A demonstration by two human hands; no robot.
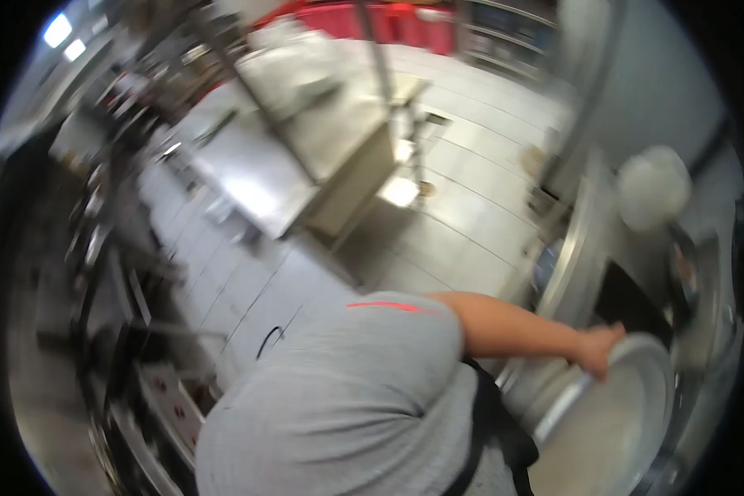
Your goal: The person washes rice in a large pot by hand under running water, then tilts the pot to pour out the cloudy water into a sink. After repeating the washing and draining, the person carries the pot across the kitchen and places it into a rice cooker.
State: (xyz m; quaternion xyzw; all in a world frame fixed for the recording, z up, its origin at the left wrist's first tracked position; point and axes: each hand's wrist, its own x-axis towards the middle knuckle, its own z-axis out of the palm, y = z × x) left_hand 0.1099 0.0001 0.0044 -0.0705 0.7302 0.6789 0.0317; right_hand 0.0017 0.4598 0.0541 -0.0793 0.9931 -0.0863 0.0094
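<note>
My left arm, coming out of a grey short sleeve (413, 331), reaches across to the right. At its end my left hand (597, 350) is closed on the rim of a large, pale round basin (655, 372). The basin stands tilted in this view at the lower right, and its inside looks whitish and smooth. Part of a black apron (496, 422) shows between my body and the basin. My right hand is out of view.
A steel worktable (256, 186) with white bundles (293, 70) stands across the tiled floor (471, 182). Along the right runs a metal counter (583, 240) with a white rounded container (655, 188). Dark kitchen equipment lines the left. Red bins (364, 21) stand far back.
</note>
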